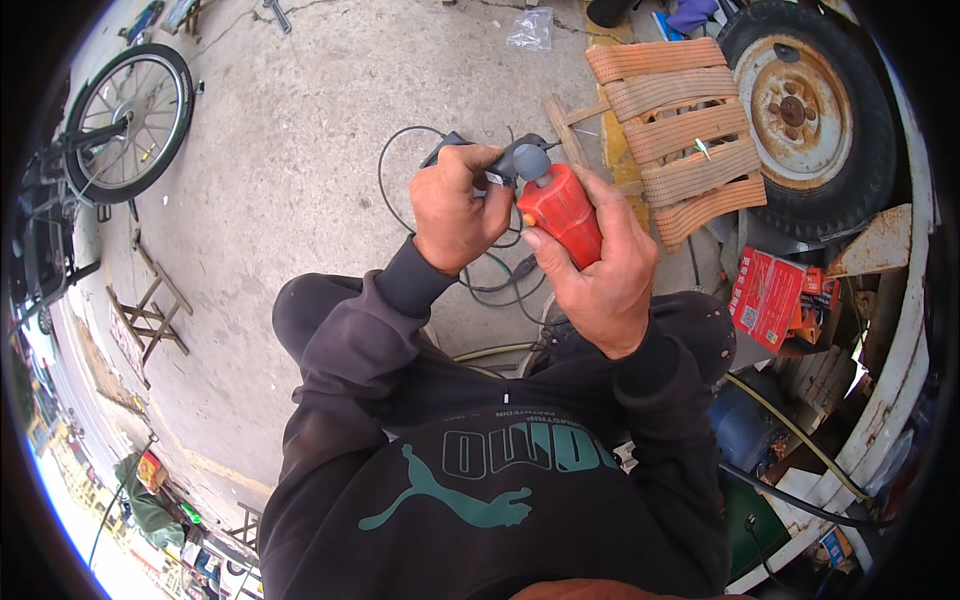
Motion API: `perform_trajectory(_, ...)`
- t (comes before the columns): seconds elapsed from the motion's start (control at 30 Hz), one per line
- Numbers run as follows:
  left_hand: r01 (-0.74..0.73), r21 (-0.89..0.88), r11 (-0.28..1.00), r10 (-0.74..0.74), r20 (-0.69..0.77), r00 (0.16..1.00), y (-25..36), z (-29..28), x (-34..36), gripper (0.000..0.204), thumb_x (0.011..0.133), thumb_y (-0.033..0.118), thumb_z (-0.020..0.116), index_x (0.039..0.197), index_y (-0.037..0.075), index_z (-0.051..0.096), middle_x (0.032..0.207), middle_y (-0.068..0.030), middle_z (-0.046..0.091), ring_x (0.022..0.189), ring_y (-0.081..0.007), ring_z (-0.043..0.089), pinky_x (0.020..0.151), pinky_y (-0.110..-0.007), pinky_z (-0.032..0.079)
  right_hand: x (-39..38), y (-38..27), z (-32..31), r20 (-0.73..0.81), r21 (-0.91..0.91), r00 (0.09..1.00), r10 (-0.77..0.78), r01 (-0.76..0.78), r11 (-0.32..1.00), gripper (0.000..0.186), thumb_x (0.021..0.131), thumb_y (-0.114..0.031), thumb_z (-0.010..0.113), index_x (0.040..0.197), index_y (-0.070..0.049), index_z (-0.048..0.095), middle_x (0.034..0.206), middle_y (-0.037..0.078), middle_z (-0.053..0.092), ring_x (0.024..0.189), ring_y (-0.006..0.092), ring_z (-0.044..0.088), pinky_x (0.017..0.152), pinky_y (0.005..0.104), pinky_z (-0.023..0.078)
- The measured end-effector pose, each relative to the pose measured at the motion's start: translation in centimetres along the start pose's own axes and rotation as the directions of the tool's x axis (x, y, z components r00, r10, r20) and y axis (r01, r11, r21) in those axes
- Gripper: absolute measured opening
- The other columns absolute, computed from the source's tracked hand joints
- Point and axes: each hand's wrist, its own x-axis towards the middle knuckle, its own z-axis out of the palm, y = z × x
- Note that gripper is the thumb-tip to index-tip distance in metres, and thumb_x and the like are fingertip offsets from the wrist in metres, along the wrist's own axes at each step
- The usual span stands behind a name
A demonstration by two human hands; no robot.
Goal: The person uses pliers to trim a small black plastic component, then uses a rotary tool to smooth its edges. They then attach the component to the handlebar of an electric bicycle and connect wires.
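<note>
My left hand is closed on a small black object with thin cords about it; its exact kind is unclear. My right hand is wrapped round a red handheld tool or container with a grey rounded top and a small orange button on its side. The grey top is close beside the black object and my left thumb; whether they touch I cannot tell. A black cable loops down to the concrete below my hands.
A wooden slatted folding seat and rusty-rimmed wheel are at right, above a red package, boxes and hoses. A bicycle wheel and wooden stool are at left. A plastic bag lies on the concrete.
</note>
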Motion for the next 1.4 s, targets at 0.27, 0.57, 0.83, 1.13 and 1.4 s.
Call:
perform_trajectory(0.27,0.037,-0.042,0.998,-0.038,-0.025,0.999,-0.17,0.25,-0.1,0.033,0.066,-0.005,0.069,0.097,0.003,0.06,0.07,-0.0091,0.062,0.053,-0.0212,0.06,0.049,-0.031,0.047,0.13,0.29,0.15,0.003,0.04,1.0,-0.001,0.001,0.999,0.059,0.078,-0.017,0.083,0.127,0.001,0.056,0.108,0.02,0.068,0.095,0.0341,0.069,0.082,0.0382,0.054)
perform_trajectory(0.57,0.033,-0.017,0.999,-0.033,-0.023,0.999,-0.09,0.18,0.0,0.032,0.067,-0.005,0.069,0.097,0.003,0.06,0.07,-0.0092,0.062,0.053,-0.0213,0.06,0.049,-0.031,0.047,0.02,0.34,0.42,-0.017,0.084,1.0,-0.01,0.011,0.996,0.058,0.077,-0.017,0.083,0.125,0.0,0.056,0.105,0.02,0.066,0.091,0.0379,0.068,0.078,0.0403,0.055)
perform_trajectory(0.83,0.039,-0.006,0.999,-0.039,-0.013,0.999,-0.07,0.0,-0.01,0.033,0.067,-0.005,0.069,0.098,0.002,0.06,0.073,-0.01,0.064,0.053,-0.0211,0.061,0.05,-0.031,0.048,0.04,0.56,0.54,-0.004,0.07,1.0,-0.003,0.003,0.998,0.057,0.078,-0.018,0.083,0.125,0.0,0.056,0.104,0.019,0.066,0.09,0.0378,0.068,0.076,0.0404,0.054)
perform_trajectory(1.13,0.138,-0.033,0.99,-0.138,0.006,0.99,0.08,-0.08,-0.42,0.028,0.076,-0.003,0.076,0.097,0.0,0.058,0.08,-0.0077,0.067,0.062,-0.0104,0.061,0.058,-0.024,0.048,0.13,0.72,0.78,-0.079,-0.008,0.996,0.037,-0.037,0.999,0.059,0.078,-0.019,0.083,0.126,0.001,0.055,0.106,0.021,0.066,0.093,0.0387,0.067,0.079,0.0412,0.054)
perform_trajectory(1.4,0.054,0.011,0.998,-0.054,-0.013,0.998,0.48,0.02,0.24,0.031,0.069,-0.003,0.072,0.097,0.003,0.058,0.07,-0.0105,0.063,0.054,-0.0217,0.062,0.049,-0.031,0.048,0.0,0.44,0.48,-0.044,0.013,0.997,0.057,-0.056,0.998,0.057,0.079,-0.02,0.082,0.125,0.001,0.055,0.108,0.021,0.066,0.093,0.0377,0.068,0.08,0.0404,0.054)
